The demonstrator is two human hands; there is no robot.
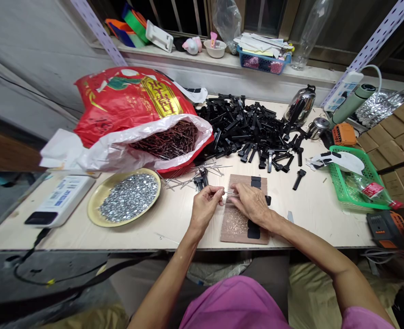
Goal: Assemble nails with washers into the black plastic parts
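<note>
My left hand (204, 204) and my right hand (250, 201) meet over a small brown board (236, 226) on the table (174, 224). Both pinch a thin metal pin (228, 193) between their fingertips. The right hand also hides a small black piece, with only its edge showing. Several loose pins (184, 178) lie just beyond my left hand. A big heap of black plastic parts (253, 128) covers the far middle of the table. To the left, a golden plate (95, 208) holds many small silver washers (128, 197).
A red plastic bag (126, 100) full of dark pins lies at the far left. A white scale (61, 198) sits near the left edge. A green basket (338, 183), cardboard boxes (400, 132), a kettle (301, 105) and an orange tool (388, 228) crowd the right.
</note>
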